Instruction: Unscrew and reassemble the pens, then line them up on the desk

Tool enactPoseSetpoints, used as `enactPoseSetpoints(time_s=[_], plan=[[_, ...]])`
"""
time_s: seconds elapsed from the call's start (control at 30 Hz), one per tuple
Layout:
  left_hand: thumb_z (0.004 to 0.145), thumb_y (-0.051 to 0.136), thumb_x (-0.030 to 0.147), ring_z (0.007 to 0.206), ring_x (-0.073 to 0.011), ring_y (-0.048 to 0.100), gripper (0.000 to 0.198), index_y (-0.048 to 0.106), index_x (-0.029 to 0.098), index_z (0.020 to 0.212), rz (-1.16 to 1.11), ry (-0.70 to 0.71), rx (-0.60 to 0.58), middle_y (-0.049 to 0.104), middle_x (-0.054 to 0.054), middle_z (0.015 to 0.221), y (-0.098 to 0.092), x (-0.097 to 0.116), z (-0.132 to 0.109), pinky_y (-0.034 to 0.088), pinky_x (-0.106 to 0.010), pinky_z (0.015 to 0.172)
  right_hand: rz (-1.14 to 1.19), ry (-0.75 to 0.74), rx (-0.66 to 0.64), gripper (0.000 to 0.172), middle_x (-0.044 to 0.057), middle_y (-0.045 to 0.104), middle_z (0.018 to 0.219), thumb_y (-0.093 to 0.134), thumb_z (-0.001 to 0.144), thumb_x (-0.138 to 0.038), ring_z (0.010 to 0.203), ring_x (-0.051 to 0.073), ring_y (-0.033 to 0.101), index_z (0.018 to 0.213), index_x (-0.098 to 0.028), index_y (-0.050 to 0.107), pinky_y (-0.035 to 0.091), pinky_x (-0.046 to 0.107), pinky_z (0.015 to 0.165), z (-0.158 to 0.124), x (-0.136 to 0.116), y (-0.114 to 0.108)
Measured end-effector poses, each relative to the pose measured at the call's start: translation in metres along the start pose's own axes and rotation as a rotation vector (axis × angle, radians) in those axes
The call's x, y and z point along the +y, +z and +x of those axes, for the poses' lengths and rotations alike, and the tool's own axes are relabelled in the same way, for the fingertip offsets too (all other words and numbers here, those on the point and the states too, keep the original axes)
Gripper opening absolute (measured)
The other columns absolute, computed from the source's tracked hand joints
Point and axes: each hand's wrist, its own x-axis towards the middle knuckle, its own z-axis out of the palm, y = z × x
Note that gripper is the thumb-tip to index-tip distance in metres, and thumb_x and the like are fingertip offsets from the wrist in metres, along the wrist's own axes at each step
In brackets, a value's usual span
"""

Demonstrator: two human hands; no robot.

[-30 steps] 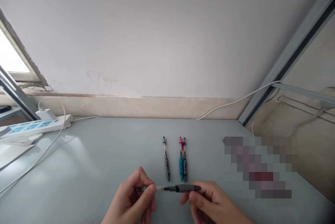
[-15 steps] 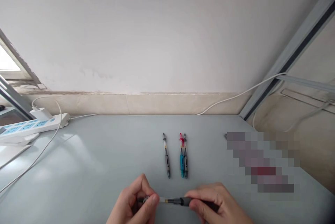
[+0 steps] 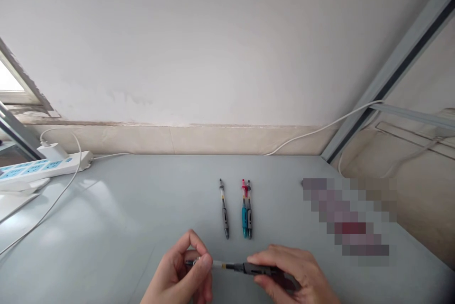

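Low in the view, a retractable gel pen (image 3: 236, 267) with a clear barrel and a dark grey grip lies level between my two hands. My left hand (image 3: 186, 268) pinches its clicker end between thumb and fingers, hiding part of the clip. Around the grip end, the thumb and fingers of my right hand (image 3: 293, 271) are closed; the tip is hidden there. Beyond the hands, a grey pen (image 3: 224, 216) rests on the desk. To its right, a teal-gripped pen (image 3: 244, 218) with a red clicker lies alongside another grey pen (image 3: 250, 218).
The grey desk (image 3: 159, 190) runs back to a tiled wall base. A white power strip (image 3: 71, 163) with a plugged-in charger (image 3: 53, 151) and cable sits at the left. On the right lies a pixelated item (image 3: 350, 223) near a metal post (image 3: 359, 107).
The right fingers have loosened slightly along the pen, so more of its grey grip shows. Both hands appear a little higher, and the whole view has shifted slightly.
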Motion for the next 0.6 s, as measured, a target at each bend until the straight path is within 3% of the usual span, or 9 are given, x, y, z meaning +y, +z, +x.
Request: enactPoseSetpoints(time_s=[0.13, 0.23, 0.3, 0.33, 0.5, 0.6], plan=[[0.075, 0.077, 0.058, 0.046, -0.0082, 0.05, 0.046, 0.051, 0.021, 0.084, -0.089, 0.042, -0.028, 0.061, 0.004, 0.058, -0.002, 0.005, -0.004, 0.039, -0.019, 0.047, 0.121, 0.33, -0.133, 0.033, 0.004, 0.065, 0.063, 0.066, 0.083, -0.048, 0.055, 0.019, 0.057, 0.093, -0.019, 0.08, 0.048, 0.027, 0.051, 0.002, 0.002, -0.003], [0.078, 0.077, 0.053, 0.05, -0.0099, 0.056, 0.042, 0.053, 0.02, 0.081, -0.141, 0.05, -0.018, 0.067, 0.0, 0.065, -0.003, 0.006, -0.005, 0.04, -0.02, 0.049, 0.157, 0.386, -0.181, 0.051, 0.005, 0.065, 0.072, 0.061, 0.081, -0.066, 0.062, 0.021, 0.056, 0.097, -0.021, 0.078, 0.047, 0.028, 0.057, 0.002, 0.0, -0.007], [0.076, 0.079, 0.052, 0.05, -0.0102, 0.057, 0.042, 0.054, 0.019, 0.08, -0.178, 0.049, -0.001, 0.067, 0.0, 0.064, -0.004, 0.006, -0.005, 0.04, -0.02, 0.048, 0.162, 0.388, -0.231, 0.062, 0.005, 0.063, 0.069, 0.044, 0.086, -0.076, 0.064, 0.021, 0.055, 0.083, -0.022, 0.074, 0.044, 0.029, 0.059, 0.003, -0.003, -0.01], [0.076, 0.08, 0.052, 0.05, -0.01, 0.057, 0.042, 0.054, 0.019, 0.079, -0.187, 0.051, 0.008, 0.066, 0.001, 0.062, -0.004, 0.005, -0.005, 0.039, -0.02, 0.048, 0.17, 0.417, -0.194, 0.066, 0.005, 0.061, 0.067, 0.034, 0.091, -0.075, 0.065, 0.021, 0.054, 0.074, -0.021, 0.069, 0.043, 0.029, 0.061, 0.003, -0.004, -0.011], [0.075, 0.081, 0.051, 0.045, -0.0064, 0.048, 0.041, 0.055, 0.018, 0.078, -0.162, 0.052, 0.046, 0.063, 0.002, 0.058, -0.006, 0.002, -0.004, 0.033, -0.017, 0.046, 0.252, 0.433, -0.299, 0.051, -0.003, 0.047, 0.059, 0.047, 0.088, -0.069, 0.056, 0.015, 0.041, 0.072, -0.021, 0.054, 0.03, 0.027, 0.054, 0.008, -0.001, -0.009], [0.075, 0.08, 0.049, 0.044, -0.006, 0.045, 0.04, 0.055, 0.018, 0.078, -0.158, 0.058, 0.06, 0.062, 0.002, 0.058, -0.006, 0.002, -0.004, 0.032, -0.017, 0.045, 0.305, 0.466, -0.244, 0.04, -0.004, 0.048, 0.064, 0.065, 0.08, -0.06, 0.06, 0.014, 0.041, 0.077, -0.021, 0.055, 0.031, 0.025, 0.056, 0.008, 0.0, -0.008]])
